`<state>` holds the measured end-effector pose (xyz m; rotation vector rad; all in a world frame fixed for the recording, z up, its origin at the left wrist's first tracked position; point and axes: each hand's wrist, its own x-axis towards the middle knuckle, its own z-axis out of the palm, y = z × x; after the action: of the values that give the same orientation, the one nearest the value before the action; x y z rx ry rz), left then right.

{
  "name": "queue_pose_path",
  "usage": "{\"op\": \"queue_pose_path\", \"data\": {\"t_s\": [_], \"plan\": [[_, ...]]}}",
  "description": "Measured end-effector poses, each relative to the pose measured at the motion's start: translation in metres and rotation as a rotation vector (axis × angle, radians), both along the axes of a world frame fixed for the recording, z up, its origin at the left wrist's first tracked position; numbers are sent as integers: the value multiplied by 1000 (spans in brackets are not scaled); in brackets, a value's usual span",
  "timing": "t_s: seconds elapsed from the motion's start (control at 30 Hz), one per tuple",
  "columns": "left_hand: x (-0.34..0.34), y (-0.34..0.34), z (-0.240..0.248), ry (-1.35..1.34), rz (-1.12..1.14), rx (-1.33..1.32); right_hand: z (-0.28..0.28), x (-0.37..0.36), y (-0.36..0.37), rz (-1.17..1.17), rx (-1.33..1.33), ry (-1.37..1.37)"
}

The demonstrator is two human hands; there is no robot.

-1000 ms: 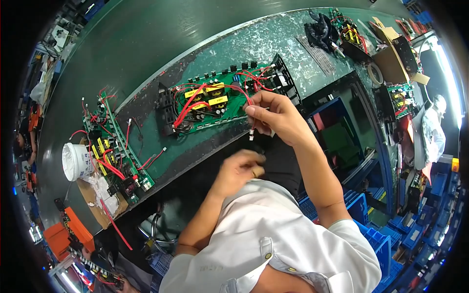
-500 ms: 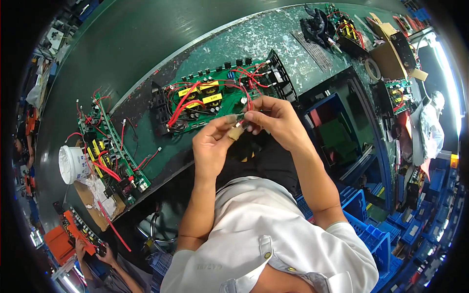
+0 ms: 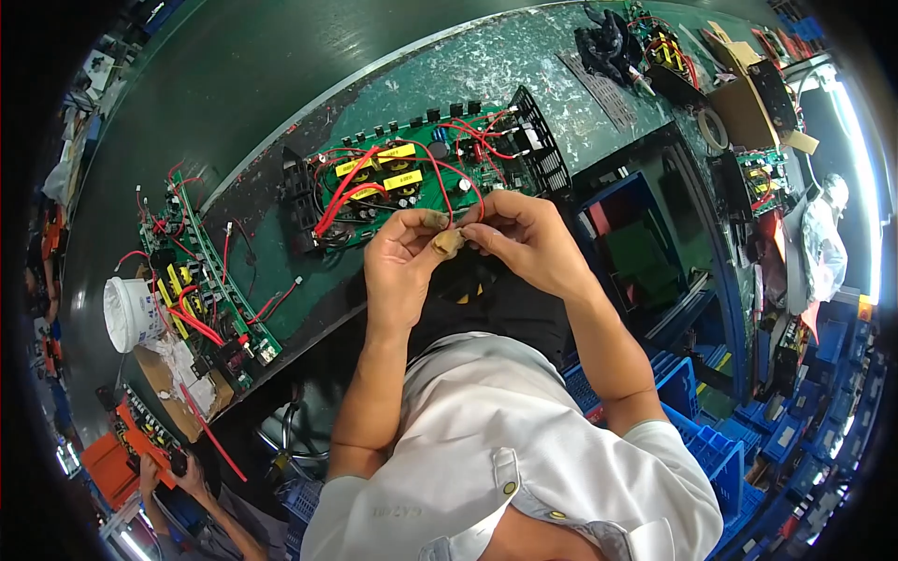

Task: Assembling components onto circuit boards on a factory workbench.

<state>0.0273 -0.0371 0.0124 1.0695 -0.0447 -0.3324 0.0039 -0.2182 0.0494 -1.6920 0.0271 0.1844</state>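
In front of me on the bench lies a green circuit board (image 3: 432, 194) with yellow-wrapped transformers (image 3: 359, 169) and thick red cables. Thin red wires (image 3: 448, 200) run from it down into my fingers. My left hand (image 3: 400, 266) is closed in a pinch at one wire's end, with a tan cover or wrap (image 3: 449, 245) at the thumb tip. Close against it, my right hand (image 3: 531, 241) pinches the other wire near its end. The fingers hide the wire tips and whatever lies between them. A black slotted end panel (image 3: 541, 140) stands at the board's right end.
Another wired board (image 3: 201, 271) lies left, beside a white tub (image 3: 131, 313). A perforated metal strip (image 3: 596, 91), tape roll (image 3: 713, 132) and cardboard box (image 3: 745, 107) are at right. Blue crates (image 3: 706, 444) stand below right. A co-worker's hands (image 3: 168, 472) hold an orange-and-black part at lower left.
My hands have drawn closer together at the wire ends. A red wire now runs down to my left fingers, and the tan thumb cover has turned. The view has shifted slightly.
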Motion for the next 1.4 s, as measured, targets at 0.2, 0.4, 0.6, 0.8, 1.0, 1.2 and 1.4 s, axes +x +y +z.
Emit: {"op": "queue_pose_path", "data": {"t_s": [0.2,0.4,0.6,0.8,1.0,1.2,1.4], "plan": [[8,-2,3,-32,-32,55,12,4,-3,40,-119,9],[3,-13,-2,-46,28,90,4,10,-17,-219,-366,-88],[-3,-3,-12,-46,45,110,-7,16,-15,-320,-638,-125],[-3,5,-19,-53,-34,53,-1,21,-13,-326,-758,-41],[-2,9,-23,-179,-29,86,-4,24,-10,-303,-783,-63],[-2,10,-24,-183,-34,56,-3,27,-9,-268,-859,-63],[-2,11,-26,-186,-35,64,3,31,-7,-194,-946,-100]]}}
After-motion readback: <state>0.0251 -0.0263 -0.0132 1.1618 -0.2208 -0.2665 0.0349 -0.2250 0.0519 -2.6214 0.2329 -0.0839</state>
